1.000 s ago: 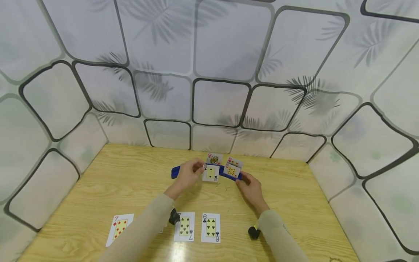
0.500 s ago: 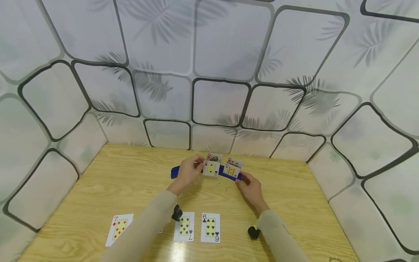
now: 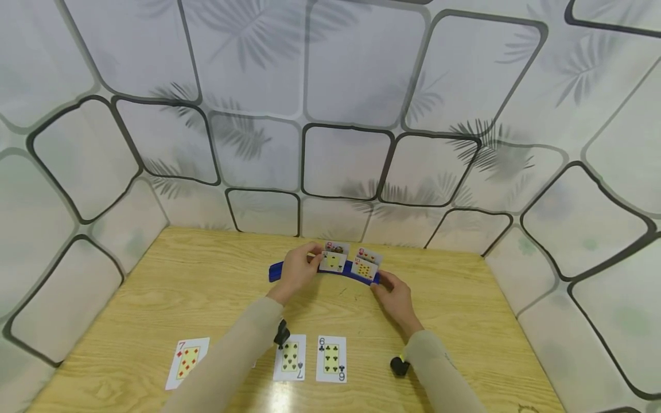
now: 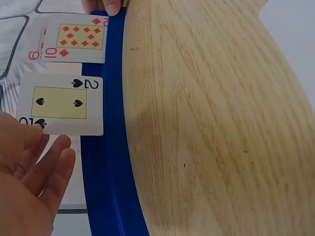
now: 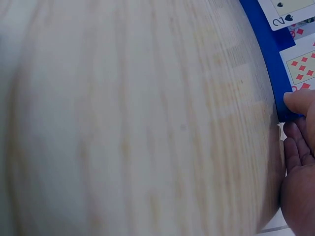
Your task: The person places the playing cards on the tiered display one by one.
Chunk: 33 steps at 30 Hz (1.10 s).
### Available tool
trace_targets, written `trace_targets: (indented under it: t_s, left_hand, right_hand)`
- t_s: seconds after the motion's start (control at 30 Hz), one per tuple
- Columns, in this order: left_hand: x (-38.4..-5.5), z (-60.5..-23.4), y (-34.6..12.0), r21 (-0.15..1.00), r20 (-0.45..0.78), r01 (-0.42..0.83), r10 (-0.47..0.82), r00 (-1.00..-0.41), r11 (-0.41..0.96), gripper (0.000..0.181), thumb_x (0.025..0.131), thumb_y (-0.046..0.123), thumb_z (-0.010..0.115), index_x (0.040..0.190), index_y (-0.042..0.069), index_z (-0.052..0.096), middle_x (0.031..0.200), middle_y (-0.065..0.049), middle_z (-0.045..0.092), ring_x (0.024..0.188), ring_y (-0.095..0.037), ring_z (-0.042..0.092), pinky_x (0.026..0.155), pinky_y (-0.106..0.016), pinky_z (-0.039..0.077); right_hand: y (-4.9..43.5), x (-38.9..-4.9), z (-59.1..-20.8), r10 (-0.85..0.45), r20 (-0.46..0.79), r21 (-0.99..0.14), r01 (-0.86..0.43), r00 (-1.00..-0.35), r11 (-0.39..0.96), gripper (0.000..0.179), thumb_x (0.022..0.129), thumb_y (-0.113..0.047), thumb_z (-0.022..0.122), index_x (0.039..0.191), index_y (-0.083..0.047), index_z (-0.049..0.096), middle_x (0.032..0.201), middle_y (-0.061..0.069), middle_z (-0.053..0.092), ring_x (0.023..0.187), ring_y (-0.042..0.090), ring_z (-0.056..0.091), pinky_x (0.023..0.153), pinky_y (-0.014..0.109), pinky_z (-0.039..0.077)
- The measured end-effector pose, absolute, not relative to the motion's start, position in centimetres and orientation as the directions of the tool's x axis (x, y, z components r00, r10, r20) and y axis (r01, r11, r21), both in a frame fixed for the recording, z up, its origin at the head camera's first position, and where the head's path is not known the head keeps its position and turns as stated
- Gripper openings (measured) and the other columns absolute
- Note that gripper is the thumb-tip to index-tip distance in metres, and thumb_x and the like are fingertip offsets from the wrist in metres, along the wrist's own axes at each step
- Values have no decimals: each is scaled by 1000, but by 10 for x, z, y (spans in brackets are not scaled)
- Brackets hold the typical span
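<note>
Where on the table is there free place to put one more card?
Bare table lies left of the left arm, beyond the seven of diamonds; right of the right arm; and between both arms, from the blue holder to the six of clubs. Crowded: the blue holder, from left hand through standing cards to right hand.

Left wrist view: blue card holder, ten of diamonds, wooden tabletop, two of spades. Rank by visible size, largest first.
1. Wooden tabletop
2. Blue card holder, cut off at the bottom edge
3. Two of spades
4. Ten of diamonds, possibly only because it sits farther from the camera
</note>
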State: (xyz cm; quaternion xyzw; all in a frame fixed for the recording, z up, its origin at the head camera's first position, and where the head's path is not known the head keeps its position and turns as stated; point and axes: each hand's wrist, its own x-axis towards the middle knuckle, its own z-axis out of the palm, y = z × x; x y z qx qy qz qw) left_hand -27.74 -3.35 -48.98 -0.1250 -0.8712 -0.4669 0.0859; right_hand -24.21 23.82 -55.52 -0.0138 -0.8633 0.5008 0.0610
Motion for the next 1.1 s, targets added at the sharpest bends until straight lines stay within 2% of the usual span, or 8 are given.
trace_targets:
  t_s: [1.1]
  left_hand:
    - [-281,-496,-30,800,294,329,151,-944,502,17,103,5,67,117,9,76,112,-12,77,102,-30,78,86,-41,65]
  right_hand:
    - [240,-242,-556,74,117,-863,-64,-990,500,48,99,-11,72,144,2,60,141,26,65,131,42,64,113,55,51]
